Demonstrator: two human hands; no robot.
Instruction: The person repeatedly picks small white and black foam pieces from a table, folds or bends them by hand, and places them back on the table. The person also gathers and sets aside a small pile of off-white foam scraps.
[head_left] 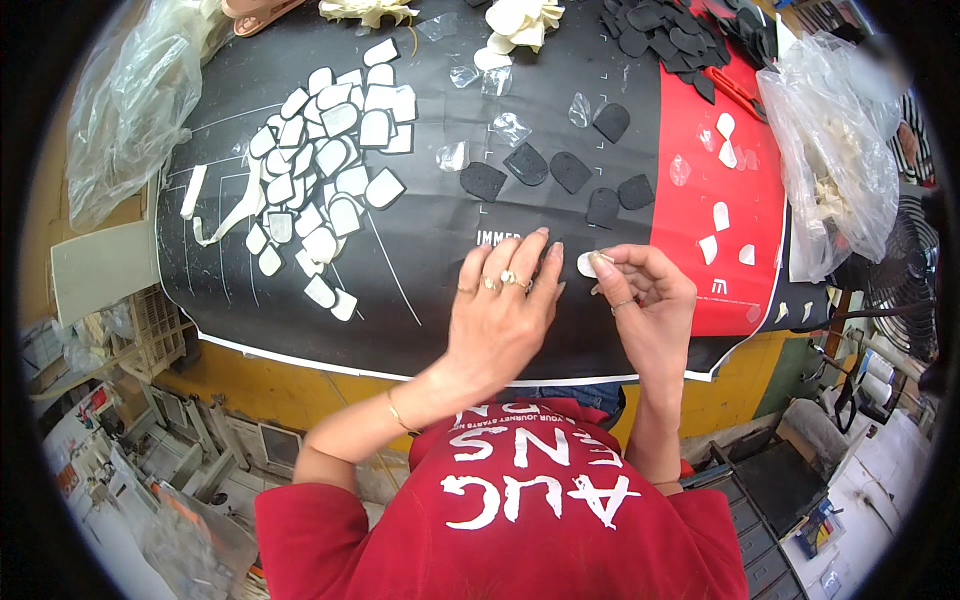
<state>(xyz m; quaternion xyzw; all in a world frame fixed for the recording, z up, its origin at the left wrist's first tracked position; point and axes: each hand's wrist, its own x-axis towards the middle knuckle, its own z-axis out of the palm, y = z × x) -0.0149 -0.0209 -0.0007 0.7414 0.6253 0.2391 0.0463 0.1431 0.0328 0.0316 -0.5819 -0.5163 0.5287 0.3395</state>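
My right hand (pixel 650 300) pinches a small white rounded piece (pixel 586 265) between thumb and index finger, just above the mat. To its left, my left hand (pixel 500 320) rests palm down on the black part of the mat (pixel 420 340), fingers stretched out and pointing away from me. Whether anything lies under those fingers is hidden. Beyond both hands lie several black arch-shaped foam pieces (pixel 525 164). A spread pile of similar pieces with white faces and dark edges (pixel 340 119) covers the left side. Small white pieces (pixel 721 215) dot the red section at right.
Clear film scraps (pixel 511 128) lie about the mat. At the far right are a heap of black pieces (pixel 660 35) and a red-handled tool (pixel 735 94). Plastic bags (pixel 835 150) (pixel 135 110) stand at both sides. A fan (pixel 905 270) is at right; cream pieces (pixel 522 22) lie far back.
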